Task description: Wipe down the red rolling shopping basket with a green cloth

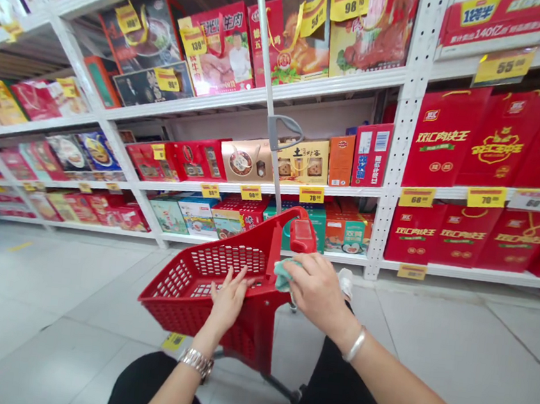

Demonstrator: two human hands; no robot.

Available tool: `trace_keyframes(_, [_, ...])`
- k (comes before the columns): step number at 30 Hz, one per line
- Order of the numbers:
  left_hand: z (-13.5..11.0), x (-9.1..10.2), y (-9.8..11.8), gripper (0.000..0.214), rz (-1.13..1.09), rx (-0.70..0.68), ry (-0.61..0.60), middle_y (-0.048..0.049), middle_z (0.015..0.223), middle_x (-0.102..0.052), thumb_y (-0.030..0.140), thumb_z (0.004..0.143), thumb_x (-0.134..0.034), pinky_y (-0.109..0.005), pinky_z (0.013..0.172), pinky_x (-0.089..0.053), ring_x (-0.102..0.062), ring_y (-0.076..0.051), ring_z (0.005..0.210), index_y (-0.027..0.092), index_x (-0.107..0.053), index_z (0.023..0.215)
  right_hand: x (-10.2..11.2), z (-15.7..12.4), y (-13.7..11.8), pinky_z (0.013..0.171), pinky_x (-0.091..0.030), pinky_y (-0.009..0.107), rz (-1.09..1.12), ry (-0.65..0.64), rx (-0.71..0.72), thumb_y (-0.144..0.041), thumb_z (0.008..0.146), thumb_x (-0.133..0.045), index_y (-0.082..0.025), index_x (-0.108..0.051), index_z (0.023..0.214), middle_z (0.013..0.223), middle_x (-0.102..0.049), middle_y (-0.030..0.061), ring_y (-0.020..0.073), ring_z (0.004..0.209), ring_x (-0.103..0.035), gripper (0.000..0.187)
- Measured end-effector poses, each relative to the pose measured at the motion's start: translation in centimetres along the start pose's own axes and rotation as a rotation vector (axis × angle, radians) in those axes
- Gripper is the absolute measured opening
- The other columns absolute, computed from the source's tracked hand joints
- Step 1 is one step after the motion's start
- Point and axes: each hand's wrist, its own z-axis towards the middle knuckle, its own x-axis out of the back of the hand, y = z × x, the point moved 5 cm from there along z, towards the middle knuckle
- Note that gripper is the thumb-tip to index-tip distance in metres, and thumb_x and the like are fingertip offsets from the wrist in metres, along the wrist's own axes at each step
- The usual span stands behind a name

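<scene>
- Red plastic shopping basket point(228, 259) stands tilted just in front of my knees, on a wheeled frame with one caster point(295, 396) showing below it.
- My left hand point(228, 302) lies on the basket's near side. Its fingers point(238, 282) are slightly spread against the mesh wall, and I cannot tell whether they are gripping it.
- My right hand point(318, 294) is curled narrowly around a teal cloth point(284, 274), which touches the basket's upper edge just below a red grip point(302, 235).
- A crumpled white piece of cloth or paper point(344, 282) sits just beyond my right hand; I cannot tell which it is, or whether it touches the hand.
- A metal pole point(267, 86) rises from the basket, with a grey plastic handle point(284, 133) on it.
- A silver wristwatch point(195, 362) circles my left wrist and a silver bangle point(354, 343) my right. Below them are my black trousers point(341, 389).
- Behind the basket, white steel shelving point(407, 113) carries red gift bags point(441, 136) and food gift boxes point(298, 161), with yellow price tags point(486, 197) along the shelf edges.
- A yellow tag point(173, 341) lies on the pale tile floor point(46, 307) beside the basket.
</scene>
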Motion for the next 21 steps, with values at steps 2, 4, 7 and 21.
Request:
trace_keyframes(2, [-0.6, 0.0, -0.1, 0.052, -0.013, -0.021, 0.010, 0.0016, 0.155, -0.043, 0.027, 0.099, -0.024, -0.069, 0.117, -0.012, -0.028, -0.028, 0.150, 0.036, -0.071, 0.120, 1.1, 0.0, 2.3, 0.082, -0.044, 0.036, 0.049, 0.062, -0.074, -0.017, 0.093, -0.056, -0.023, -0.070, 0.106, 0.101, -0.067, 0.0076, 0.0228, 0.093, -0.056, 0.020])
trace_keyframes(4, [-1.4, 0.1, -0.3, 0.051, -0.024, -0.048, 0.033, 0.0005, 0.152, -0.048, 0.028, 0.099, -0.026, -0.068, 0.117, -0.015, -0.033, -0.027, 0.148, 0.037, -0.072, 0.118, 2.3, 0.1, 4.3, 0.083, -0.046, 0.037, 0.077, 0.156, -0.150, -0.020, 0.093, -0.056, -0.022, -0.071, 0.105, 0.098, -0.068, 0.0081, 0.0237, 0.092, -0.059, 0.019])
trace_keyframes(7, [-2.6, 0.3, -0.7, 0.050, -0.024, -0.067, 0.048, 0.0003, 0.149, -0.052, 0.029, 0.099, -0.026, -0.066, 0.117, -0.019, -0.039, -0.026, 0.145, 0.037, -0.073, 0.116, 3.6, 0.4, 5.1, 0.089, -0.046, 0.039, 0.153, 0.281, -0.170, -0.023, 0.094, -0.056, -0.022, -0.069, 0.110, 0.105, -0.068, 0.0094, 0.0247, 0.099, -0.060, 0.021])
trace_keyframes(21, [-2.9, 1.8, -5.3, 0.054, -0.136, -0.172, -0.022, -0.0011, 0.145, -0.058, 0.039, 0.098, -0.023, -0.058, 0.120, -0.022, -0.041, -0.024, 0.143, 0.031, -0.074, 0.115, -6.3, 8.8, 9.0, 0.092, -0.043, 0.030, 0.027, -0.381, -0.202, -0.028, 0.091, -0.056, -0.024, -0.072, 0.108, 0.116, -0.070, 0.0049, 0.0207, 0.108, -0.060, 0.024])
